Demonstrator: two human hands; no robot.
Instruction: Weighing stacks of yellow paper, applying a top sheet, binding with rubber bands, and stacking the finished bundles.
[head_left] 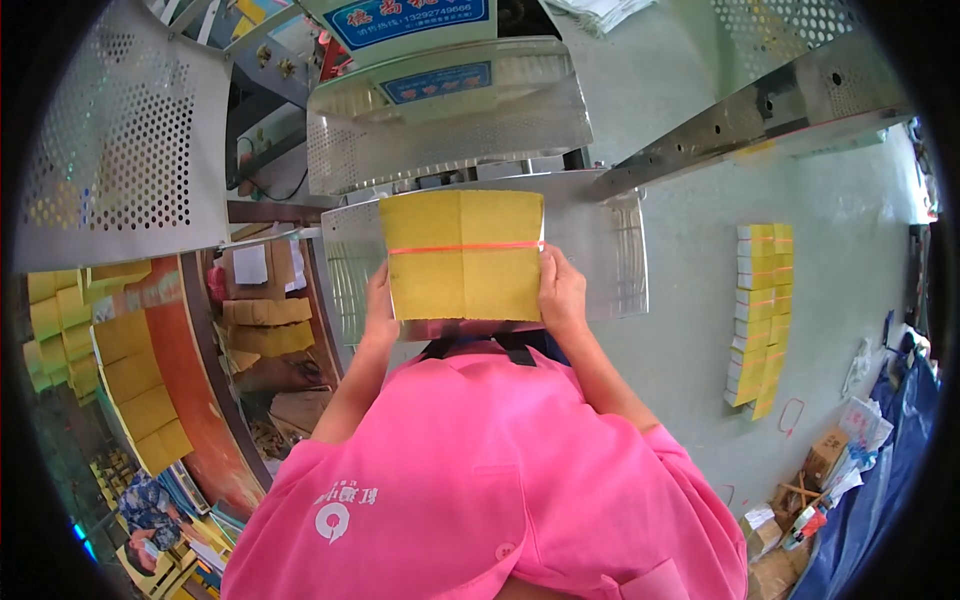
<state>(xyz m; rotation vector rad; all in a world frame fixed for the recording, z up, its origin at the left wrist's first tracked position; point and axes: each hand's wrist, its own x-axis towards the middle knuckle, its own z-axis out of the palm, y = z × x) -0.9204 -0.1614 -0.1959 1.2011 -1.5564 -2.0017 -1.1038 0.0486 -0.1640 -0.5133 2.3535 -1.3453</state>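
Between my two hands is a banded bundle of yellow paper (425,287), held flat in front of my chest. A red strap (465,247) runs across its middle, and a crease goes down its top sheet. My left hand (380,303) is closed on the left edge, its fingers mostly hidden beneath. At the opposite edge my right hand (564,290) grips the bundle, with the thumb on the side and the other fingers largely out of sight. Below and beyond the bundle lies a shiny metal machine table (608,245).
A clear guard (450,125) stands behind the table. A perforated panel (130,130) is at left; a steel beam (750,115) juts in from upper right. Strapped yellow bundles (762,310) line the floor at right. Yellow stacks (143,395) and another person (150,510) are at left.
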